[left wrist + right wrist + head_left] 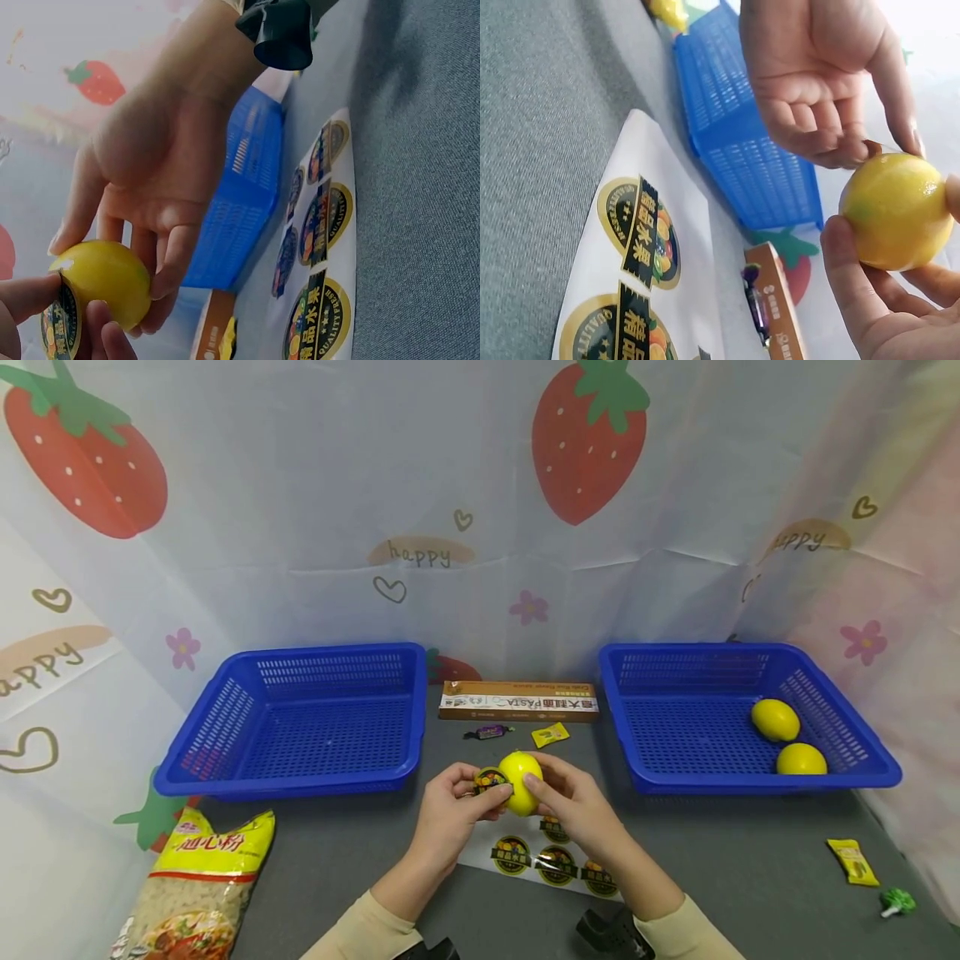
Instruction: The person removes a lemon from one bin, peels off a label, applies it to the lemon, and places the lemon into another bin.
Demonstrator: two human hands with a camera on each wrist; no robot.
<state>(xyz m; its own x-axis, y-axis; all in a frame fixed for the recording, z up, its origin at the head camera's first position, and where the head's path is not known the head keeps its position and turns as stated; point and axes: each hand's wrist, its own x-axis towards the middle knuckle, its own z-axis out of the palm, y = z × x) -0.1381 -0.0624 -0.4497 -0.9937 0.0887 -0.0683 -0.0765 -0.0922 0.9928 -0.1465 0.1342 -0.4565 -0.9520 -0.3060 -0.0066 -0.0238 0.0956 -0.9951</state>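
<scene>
In the head view my right hand grips a yellow lemon between thumb and fingers, above the table's middle. My left hand pinches a round black-and-gold fruit sticker by its edge, right against the lemon's left side. The left wrist view shows the sticker standing at the lemon, its edge touching the skin or very near it. A white sheet of similar stickers lies on the table under both hands, partly covered by them.
An empty-looking blue basket stands left; another blue basket at right holds two lemons. Behind the hands lie a pasta box, a purple candy and a yellow packet. A pasta bag lies front left.
</scene>
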